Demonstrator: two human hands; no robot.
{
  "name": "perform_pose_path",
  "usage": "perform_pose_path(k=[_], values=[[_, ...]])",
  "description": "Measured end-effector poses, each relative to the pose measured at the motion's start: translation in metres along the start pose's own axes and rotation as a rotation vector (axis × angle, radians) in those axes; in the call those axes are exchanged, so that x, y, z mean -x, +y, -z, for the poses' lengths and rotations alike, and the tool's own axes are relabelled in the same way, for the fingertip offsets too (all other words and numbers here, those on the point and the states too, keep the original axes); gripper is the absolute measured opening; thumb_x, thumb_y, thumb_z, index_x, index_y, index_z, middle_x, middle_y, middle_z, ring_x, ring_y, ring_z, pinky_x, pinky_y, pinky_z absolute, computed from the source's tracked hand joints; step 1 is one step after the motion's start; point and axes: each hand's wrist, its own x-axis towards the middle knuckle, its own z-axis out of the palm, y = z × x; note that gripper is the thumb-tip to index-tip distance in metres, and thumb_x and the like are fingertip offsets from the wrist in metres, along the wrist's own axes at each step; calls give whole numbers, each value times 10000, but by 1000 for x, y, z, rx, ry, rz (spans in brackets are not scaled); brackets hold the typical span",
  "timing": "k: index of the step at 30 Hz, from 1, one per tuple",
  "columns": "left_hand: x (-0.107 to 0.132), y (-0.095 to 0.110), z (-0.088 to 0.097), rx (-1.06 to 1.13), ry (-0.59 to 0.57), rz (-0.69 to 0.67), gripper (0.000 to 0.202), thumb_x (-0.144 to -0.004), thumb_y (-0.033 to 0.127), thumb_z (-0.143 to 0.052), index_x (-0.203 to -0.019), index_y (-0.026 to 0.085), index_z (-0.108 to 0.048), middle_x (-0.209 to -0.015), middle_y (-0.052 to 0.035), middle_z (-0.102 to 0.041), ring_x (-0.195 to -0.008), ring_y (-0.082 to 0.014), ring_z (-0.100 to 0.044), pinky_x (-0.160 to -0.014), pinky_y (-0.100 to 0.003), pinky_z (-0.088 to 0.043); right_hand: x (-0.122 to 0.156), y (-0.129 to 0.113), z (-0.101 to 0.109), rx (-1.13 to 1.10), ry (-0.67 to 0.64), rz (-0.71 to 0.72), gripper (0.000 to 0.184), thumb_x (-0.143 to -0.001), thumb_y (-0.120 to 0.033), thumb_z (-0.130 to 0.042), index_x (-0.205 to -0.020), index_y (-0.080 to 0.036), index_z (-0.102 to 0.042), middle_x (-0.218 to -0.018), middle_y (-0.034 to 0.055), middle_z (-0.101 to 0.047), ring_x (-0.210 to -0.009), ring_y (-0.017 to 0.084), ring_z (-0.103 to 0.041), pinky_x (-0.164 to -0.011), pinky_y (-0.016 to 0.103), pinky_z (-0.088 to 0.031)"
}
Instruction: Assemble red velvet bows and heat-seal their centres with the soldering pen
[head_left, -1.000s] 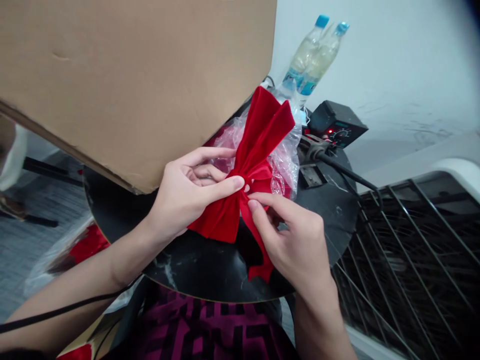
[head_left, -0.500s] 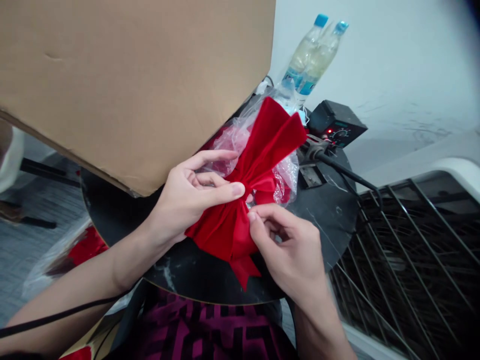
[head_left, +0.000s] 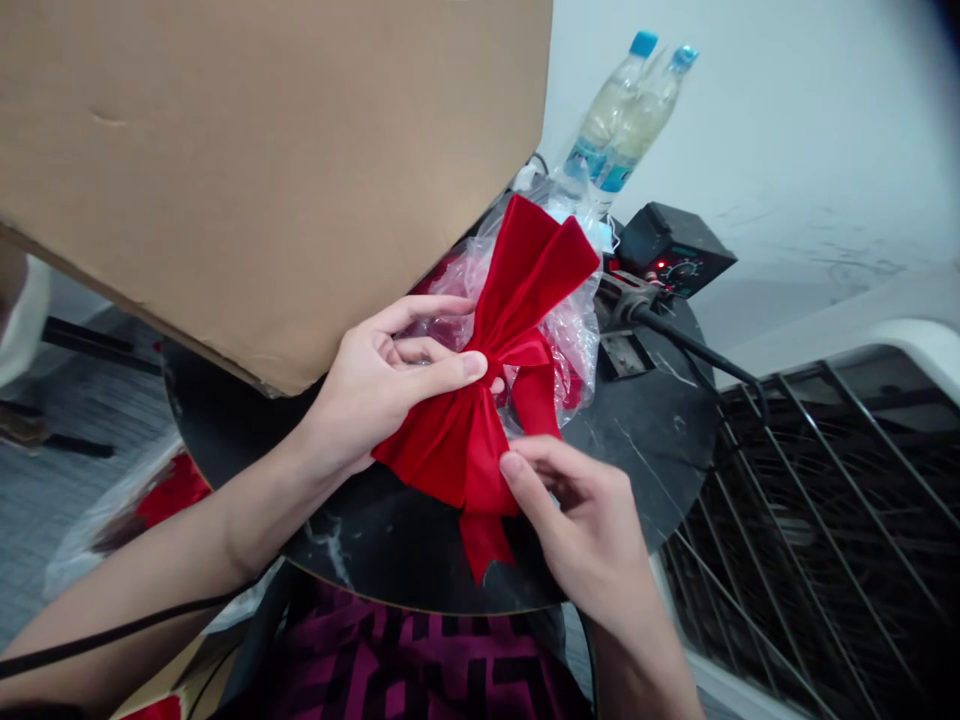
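Observation:
A red velvet bow (head_left: 528, 262) is held up over the round black table (head_left: 637, 440), its two wide loops fanning toward the top right and bottom left. My left hand (head_left: 405, 375) grips it at the pinched middle, thumb on the front and the other fingers mostly behind. A red ribbon tail with a notched end hangs from the lower side, and another tail falls at the right of the knot. My right hand (head_left: 574, 505) pinches the edge of the lower ribbon between thumb and forefinger.
Behind the bow lies a crumpled clear plastic bag (head_left: 581, 335) with red pieces. A large cardboard box (head_left: 285, 170) rises at the left. Two bottles (head_left: 622, 125), a black control box (head_left: 671, 250) with a lit red light and a corded tool stand behind. A wire-grilled unit (head_left: 817, 500) is at right.
My right hand has slid slightly down along the ribbon. The bow's upper loop has tilted a little left, and the right-hand tail shows more. My left hand keeps its hold.

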Motion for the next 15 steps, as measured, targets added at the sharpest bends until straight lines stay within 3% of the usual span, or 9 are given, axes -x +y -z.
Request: perform_pose_path(k=[3, 6, 7, 8, 11, 12, 13, 15], values=[[-1, 1, 2, 17, -19, 10, 471, -781, 225, -874, -1220, 230, -704, -671, 21, -735, -713, -219, -802, -674, -258, -640, 27, 5, 12, 147, -170, -40, 276, -1035, -349, -541, -844, -206, -679, -691, -11, -619, -589, 121, -514, -534, 243, -386], [-2, 0, 4, 35, -57, 38, 479, -768, 240, -889, -1210, 230, -706, -648, 26, -719, -735, -236, -807, -656, -253, -638, 45, 9, 35, 268, -462, -70, 260, -995, -320, -595, -772, -223, -684, -607, -37, -626, -531, 113, -528, -519, 243, -370], [-2, 0, 4, 37, -64, 44, 478, -767, 243, -889, -1209, 229, -706, -638, 29, -713, -735, -238, -807, -653, -255, -639, 47, 9, 43, 288, -506, -86, 276, -997, -330, -599, -759, -229, -696, -580, -43, -626, -508, 109, -533, -503, 238, -364], [-2, -1, 3, 37, -66, 48, 473, -771, 243, -885, -1209, 227, -707, -633, 32, -709, -736, -238, -807, -655, -257, -641, 45, 8, 49, 299, -466, -108, 294, -1013, -350, -585, -775, -235, -714, -549, -48, -610, -486, 106, -529, -487, 233, -360], [0, -3, 1, 14, -70, 27, 466, -768, 210, -879, -1206, 224, -719, -641, 33, -714, -708, -203, -794, -651, -229, -628, 27, 0, 48, 275, -69, -45, 208, -1004, -394, -619, -1051, -245, -756, -592, -49, -605, -493, 104, -512, -480, 222, -383], [1, -3, 0, -5, -72, 11, 468, -760, 191, -880, -1201, 223, -726, -650, 31, -719, -688, -184, -783, -645, -214, -618, 19, -3, 41, 244, -1, 8, 214, -972, -388, -669, -1108, -242, -746, -680, -33, -645, -547, 108, -540, -522, 222, -420], [2, -3, -1, -30, -70, -10, 472, -751, 173, -882, -1196, 222, -733, -658, 29, -723, -663, -167, -770, -636, -200, -609, 9, -6, 33, 189, 13, 45, 218, -948, -374, -702, -1114, -238, -739, -758, -20, -667, -596, 110, -557, -566, 226, -448], [4, -2, -2, -94, -63, -37, 491, -738, 145, -880, -1201, 223, -736, -682, 23, -736, -638, -150, -751, -629, -192, -601, -7, -10, 15, 68, -11, 48, 157, -926, -354, -726, -1008, -221, -720, -721, -34, -601, -589, 104, -506, -563, 230, -426]])
